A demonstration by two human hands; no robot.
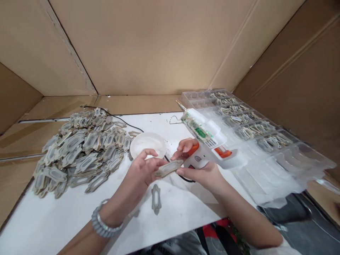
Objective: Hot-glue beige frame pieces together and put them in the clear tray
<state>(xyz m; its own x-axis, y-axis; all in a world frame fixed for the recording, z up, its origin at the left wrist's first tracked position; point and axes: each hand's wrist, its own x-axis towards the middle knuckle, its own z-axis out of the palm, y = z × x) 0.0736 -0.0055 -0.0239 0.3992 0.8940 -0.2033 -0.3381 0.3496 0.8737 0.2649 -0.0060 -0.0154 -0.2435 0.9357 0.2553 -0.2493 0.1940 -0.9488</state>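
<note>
A small grey ornate frame-shaped plate [170, 168] with a pale middle is held up over the white table, slightly tilted. My left hand [138, 171] pinches its left end. My right hand [208, 174] grips a white hot glue gun [205, 129] with an orange trigger, and its thumb and fingertips also touch the plate's right end. The gun's metal nozzle [181, 105] points up and left, away from the plate. Below my hands, a similar plate [156, 209] lies on the table.
A large heap of similar plates [79, 156] covers the left side. Behind my left hand is a round white dish [138, 141]. A black cord [124, 122] runs across the table. At right, a clear compartment tray [289, 141] holds many small metallic pieces. Cardboard walls [159, 46] surround the table.
</note>
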